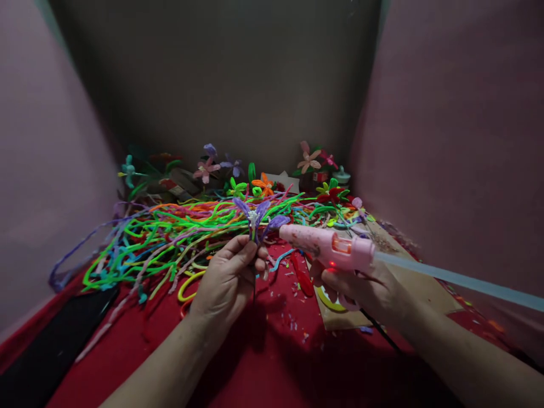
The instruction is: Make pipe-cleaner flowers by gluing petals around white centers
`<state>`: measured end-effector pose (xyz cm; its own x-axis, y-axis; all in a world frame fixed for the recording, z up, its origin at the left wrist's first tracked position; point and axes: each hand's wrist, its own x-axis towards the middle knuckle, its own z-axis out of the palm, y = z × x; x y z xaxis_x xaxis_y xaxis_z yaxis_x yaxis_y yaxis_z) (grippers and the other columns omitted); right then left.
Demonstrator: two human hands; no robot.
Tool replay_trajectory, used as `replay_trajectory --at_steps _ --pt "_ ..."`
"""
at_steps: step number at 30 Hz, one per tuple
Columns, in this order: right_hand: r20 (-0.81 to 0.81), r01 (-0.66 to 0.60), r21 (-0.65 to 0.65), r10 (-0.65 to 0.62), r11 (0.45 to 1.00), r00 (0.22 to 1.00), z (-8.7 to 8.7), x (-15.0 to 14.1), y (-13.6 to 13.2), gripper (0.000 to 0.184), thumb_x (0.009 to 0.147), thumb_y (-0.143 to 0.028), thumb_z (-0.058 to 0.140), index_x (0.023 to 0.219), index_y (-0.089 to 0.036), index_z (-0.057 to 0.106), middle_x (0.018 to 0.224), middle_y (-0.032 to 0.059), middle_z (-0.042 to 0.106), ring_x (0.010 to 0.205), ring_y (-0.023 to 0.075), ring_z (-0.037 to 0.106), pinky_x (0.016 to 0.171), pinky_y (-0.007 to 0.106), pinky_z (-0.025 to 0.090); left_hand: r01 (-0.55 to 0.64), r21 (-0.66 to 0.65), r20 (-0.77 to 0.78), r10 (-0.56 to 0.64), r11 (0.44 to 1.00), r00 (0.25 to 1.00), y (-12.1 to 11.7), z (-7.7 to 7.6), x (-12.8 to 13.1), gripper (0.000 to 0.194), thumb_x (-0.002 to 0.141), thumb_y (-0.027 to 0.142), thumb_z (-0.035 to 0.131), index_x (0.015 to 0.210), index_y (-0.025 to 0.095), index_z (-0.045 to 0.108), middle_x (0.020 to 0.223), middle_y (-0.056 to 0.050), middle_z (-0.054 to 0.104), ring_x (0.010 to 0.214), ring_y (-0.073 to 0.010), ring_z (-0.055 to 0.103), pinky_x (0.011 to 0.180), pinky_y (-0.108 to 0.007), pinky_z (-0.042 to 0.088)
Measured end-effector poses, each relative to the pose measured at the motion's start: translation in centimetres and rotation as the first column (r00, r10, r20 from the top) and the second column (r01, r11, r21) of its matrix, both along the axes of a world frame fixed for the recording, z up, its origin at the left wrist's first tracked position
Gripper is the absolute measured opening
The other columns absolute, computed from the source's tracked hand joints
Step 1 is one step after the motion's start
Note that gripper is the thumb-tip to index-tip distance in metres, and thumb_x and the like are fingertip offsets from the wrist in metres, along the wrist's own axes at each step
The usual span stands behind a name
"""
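Note:
My left hand pinches the base of a purple pipe-cleaner flower, its petals spread upward around a white centre. A thin stem shows below the fingers. My right hand is wrapped round the handle of a pink glue gun, whose small red light glows. The gun's nozzle points left, close to the right-hand petal; whether they touch I cannot tell. A long pale glue stick sticks out of the gun's rear toward the right edge.
A heap of colourful pipe cleaners spreads behind my hands on the red cloth. Finished flowers stand along the back wall. At right lies a cardboard sheet with a yellow ring; a black flat object lies left.

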<state>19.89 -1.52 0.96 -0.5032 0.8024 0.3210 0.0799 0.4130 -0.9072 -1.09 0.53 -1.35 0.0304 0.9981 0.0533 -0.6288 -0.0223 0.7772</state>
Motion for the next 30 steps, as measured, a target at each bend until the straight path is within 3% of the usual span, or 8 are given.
replay_trajectory --at_steps 7,16,24,30 --pt "0.004 -0.018 -0.025 0.018 1.0 1.0 -0.8 -0.3 0.6 0.04 0.088 -0.036 0.048 0.124 -0.019 0.052 0.081 0.0071 0.064 0.075 0.0202 0.061 0.06 0.029 0.051 0.003 -0.02 -0.028 -0.004 1.0 1.0 0.0 0.1 0.2 0.013 0.068 0.012 0.071 0.076 0.014 0.062 0.063 -0.002 0.066 0.05 -0.0069 0.056 0.048 -0.014 0.046" --pt "0.031 -0.026 -0.006 0.026 1.0 0.999 -0.1 -1.0 0.5 0.051 0.088 -0.037 0.047 0.136 -0.022 0.04 0.107 0.0086 0.061 0.104 0.0249 0.056 0.078 0.032 0.052 0.011 -0.021 -0.1 -0.014 1.0 0.995 -0.1 0.2 0.4 0.008 0.072 0.013 0.067 0.077 0.013 0.061 0.064 -0.003 0.065 0.049 -0.0073 0.055 0.046 -0.016 0.046" --pt "0.067 0.047 -0.03 -0.045 0.998 0.997 -0.5 -0.7 0.2 0.049 0.089 -0.037 0.046 0.135 -0.023 0.041 0.104 0.0081 0.063 0.092 0.0221 0.06 0.069 0.03 0.052 0.004 -0.028 -0.105 -0.006 1.0 0.994 0.0 0.1 0.6 0.009 0.07 0.012 0.068 0.075 0.013 0.061 0.062 -0.003 0.065 0.048 -0.0078 0.055 0.046 -0.016 0.045" --pt "0.027 0.042 -0.043 -0.041 0.998 0.999 -1.1 -0.2 0.4 0.046 0.086 -0.034 0.051 0.131 -0.024 0.047 0.086 0.0061 0.065 0.079 0.0219 0.062 0.061 0.029 0.051 -0.003 -0.021 -0.111 0.0 1.0 0.994 -0.1 0.3 0.6 0.013 0.067 0.015 0.072 0.073 0.013 0.061 0.062 -0.003 0.065 0.048 -0.0082 0.055 0.045 -0.017 0.044"
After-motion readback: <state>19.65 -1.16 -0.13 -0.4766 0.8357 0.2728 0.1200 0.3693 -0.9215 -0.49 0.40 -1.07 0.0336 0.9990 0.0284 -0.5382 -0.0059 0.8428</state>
